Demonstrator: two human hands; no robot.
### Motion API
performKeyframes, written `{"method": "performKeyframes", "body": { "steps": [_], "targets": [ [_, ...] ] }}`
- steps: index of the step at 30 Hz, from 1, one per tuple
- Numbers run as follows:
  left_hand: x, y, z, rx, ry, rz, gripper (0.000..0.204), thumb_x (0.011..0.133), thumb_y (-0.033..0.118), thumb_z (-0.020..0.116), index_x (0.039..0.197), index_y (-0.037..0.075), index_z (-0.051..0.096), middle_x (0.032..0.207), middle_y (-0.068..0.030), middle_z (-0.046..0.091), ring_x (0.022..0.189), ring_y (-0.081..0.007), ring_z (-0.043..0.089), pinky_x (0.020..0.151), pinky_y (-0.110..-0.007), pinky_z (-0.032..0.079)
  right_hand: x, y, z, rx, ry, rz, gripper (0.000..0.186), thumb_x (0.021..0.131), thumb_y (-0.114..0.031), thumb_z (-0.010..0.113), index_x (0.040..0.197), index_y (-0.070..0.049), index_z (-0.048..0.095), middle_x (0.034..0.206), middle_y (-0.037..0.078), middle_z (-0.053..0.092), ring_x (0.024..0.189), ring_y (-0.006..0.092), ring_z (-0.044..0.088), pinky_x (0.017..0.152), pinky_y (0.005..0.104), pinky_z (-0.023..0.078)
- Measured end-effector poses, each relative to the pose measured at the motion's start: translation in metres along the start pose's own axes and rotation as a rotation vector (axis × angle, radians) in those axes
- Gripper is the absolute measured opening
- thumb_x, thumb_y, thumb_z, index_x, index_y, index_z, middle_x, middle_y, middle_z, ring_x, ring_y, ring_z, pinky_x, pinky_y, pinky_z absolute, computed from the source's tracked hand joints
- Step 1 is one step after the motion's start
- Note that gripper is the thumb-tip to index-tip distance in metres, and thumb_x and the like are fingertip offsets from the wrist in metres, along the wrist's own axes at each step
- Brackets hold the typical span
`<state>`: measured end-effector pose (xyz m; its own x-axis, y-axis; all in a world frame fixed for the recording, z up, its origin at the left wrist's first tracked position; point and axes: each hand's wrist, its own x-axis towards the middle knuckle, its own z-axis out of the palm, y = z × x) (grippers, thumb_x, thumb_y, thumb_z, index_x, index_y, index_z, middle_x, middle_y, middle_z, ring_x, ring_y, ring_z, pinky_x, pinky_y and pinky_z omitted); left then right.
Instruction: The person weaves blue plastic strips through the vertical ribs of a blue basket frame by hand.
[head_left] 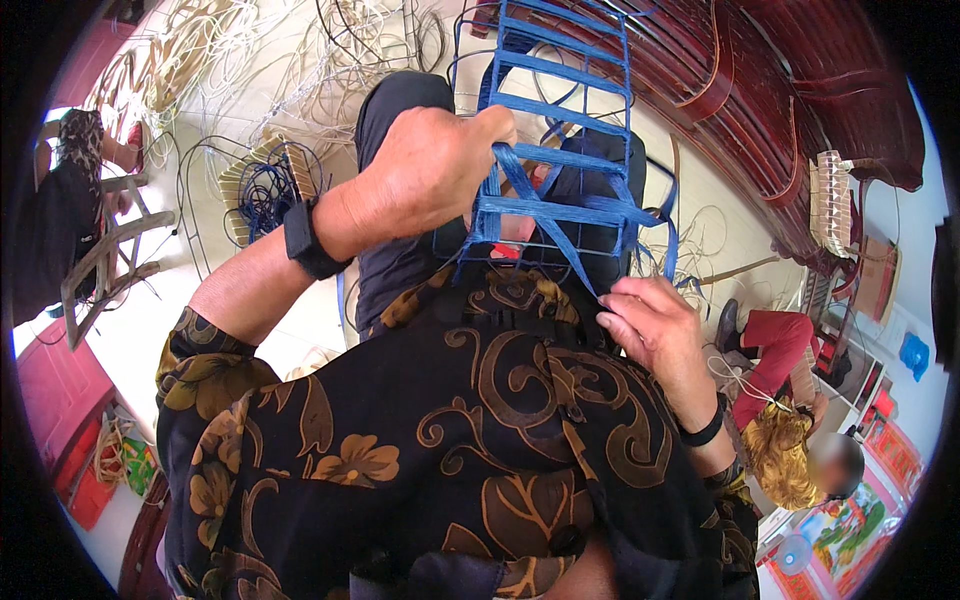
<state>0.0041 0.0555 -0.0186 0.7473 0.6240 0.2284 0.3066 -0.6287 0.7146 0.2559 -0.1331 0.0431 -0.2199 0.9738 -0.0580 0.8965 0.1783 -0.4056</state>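
frame (560, 130) — 1 | hands (430, 170) — 2 | other people (790, 400) — 2 | wristbands (310, 240) — 2

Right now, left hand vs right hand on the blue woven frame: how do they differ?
The left hand is clenched on the blue woven frame high up; the right hand sits lower, pinching a blue strand at the frame's base. The left wrist wears a broad black watch, the right a thin black band. Both are bare.

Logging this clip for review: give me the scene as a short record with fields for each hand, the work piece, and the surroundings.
left hand: closed on a blue strand at the frame's left edge
right hand: fingers pinching blue strands below the frame
work piece: wire frame partly wrapped in flat blue strands, held over the lap
floor: loose pale cane and a blue coil
others: two seated people, one at each side
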Motion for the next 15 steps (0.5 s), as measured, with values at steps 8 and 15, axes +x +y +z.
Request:
{"method": "performKeyframes", "body": {
  "steps": [8,15],
  "targets": [
    [0.006,-0.002,-0.003,-0.227,-0.028,-0.105,0.017,0.088,0.000,0.051,0.102,0.002,0.059,0.063,-0.0111,0.047,0.057,-0.0151,0.046,0.055,-0.033,0.040,0.074,-0.026,0.030,0.106,0.338,-0.276,0.017,0.072,-0.015,0.080,0.084,-0.012,0.069,0.084,0.001,0.057,0.081,0.0233,0.052,0.072,0.0362,0.041],
    [-0.002,-0.002,0.000,-0.310,0.042,-0.144,0.015,0.089,0.001,0.051,0.101,0.001,0.060,0.064,-0.0038,0.047,0.060,-0.0085,0.042,0.054,-0.029,0.038,0.089,-0.042,0.055,0.121,0.195,-0.220,0.013,0.075,-0.019,0.077,0.078,-0.011,0.066,0.079,0.004,0.050,0.084,0.0239,0.050,0.073,0.0387,0.038]
  ]
}}
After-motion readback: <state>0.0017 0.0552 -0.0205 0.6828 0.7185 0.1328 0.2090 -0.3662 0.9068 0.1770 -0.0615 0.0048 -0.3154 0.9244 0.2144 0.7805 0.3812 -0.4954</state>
